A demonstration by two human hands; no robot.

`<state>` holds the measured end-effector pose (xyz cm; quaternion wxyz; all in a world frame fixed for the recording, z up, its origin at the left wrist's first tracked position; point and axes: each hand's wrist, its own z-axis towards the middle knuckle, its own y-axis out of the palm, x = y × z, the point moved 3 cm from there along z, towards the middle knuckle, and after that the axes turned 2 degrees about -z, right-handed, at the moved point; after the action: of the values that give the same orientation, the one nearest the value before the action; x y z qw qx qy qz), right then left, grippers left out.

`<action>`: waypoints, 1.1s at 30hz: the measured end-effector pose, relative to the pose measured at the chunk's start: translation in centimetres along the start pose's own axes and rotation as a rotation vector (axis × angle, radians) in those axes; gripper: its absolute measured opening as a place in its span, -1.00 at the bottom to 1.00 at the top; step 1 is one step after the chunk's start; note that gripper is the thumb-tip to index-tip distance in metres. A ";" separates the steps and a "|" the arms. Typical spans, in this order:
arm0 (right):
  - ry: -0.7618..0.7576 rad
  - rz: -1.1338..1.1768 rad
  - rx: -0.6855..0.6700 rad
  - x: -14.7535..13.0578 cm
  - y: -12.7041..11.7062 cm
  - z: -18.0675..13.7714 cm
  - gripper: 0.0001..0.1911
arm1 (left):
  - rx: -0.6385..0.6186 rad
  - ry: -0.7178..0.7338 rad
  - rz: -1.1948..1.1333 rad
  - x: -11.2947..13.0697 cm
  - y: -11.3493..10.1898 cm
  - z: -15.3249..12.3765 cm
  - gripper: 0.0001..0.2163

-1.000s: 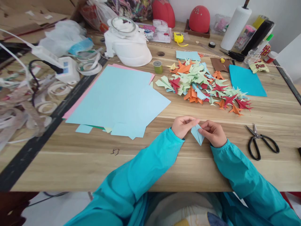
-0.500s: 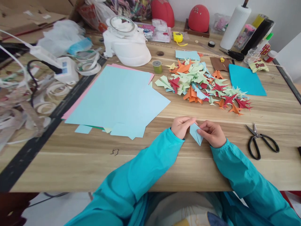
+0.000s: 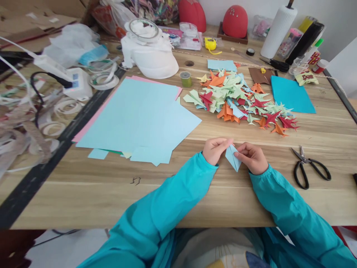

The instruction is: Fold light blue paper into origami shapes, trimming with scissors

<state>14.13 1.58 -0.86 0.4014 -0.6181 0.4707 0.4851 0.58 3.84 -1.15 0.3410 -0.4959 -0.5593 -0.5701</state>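
Note:
A small piece of light blue origami paper (image 3: 232,159), folded into a narrow diamond with a crease down its middle, is held between my hands just above the table. My left hand (image 3: 216,149) pinches its upper end with thumb and fingers. On the other side, my right hand (image 3: 253,157) grips the right edge between thumb and index finger. Beyond my hands lies a heap of folded paper cranes (image 3: 228,93) in pale green, orange, red and blue.
Sheets of light blue paper (image 3: 134,115) lie to the left, over pink ones. Black-handled scissors (image 3: 305,162) rest at the right. A bright blue paper stack (image 3: 292,95), a spool of green thread (image 3: 185,79) and a white cap (image 3: 156,56) stand further back. Tape rolls and cables clutter the far left.
The folded paper has turned slightly and its centre crease shows more openly. Both hands keep almost the same place and grip.

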 end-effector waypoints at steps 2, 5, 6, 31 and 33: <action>0.004 0.007 0.005 0.0 0.0 0.0 -0.69 | 0.004 0.062 0.081 0.4 0.1 -0.1 -0.72; 0.005 0.019 -0.009 0.1 0.0 0.0 -0.71 | 0.024 0.105 0.156 0.6 0.1 -0.1 -0.72; 0.005 0.023 -0.011 0.1 -0.1 0.0 -0.71 | 0.027 0.096 0.164 0.6 0.1 -0.1 -0.72; -0.008 0.157 0.083 0.2 -0.6 0.3 -0.61 | -0.034 0.103 -0.061 -0.2 0.4 0.1 -0.79; -0.029 0.162 0.089 0.2 -0.7 0.3 -0.65 | -0.034 0.138 -0.059 -0.1 0.3 0.1 -0.83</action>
<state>14.75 2.02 -1.04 0.3947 -0.5524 0.5345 0.5033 0.90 3.86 -1.13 0.3531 -0.4444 -0.5390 -0.6223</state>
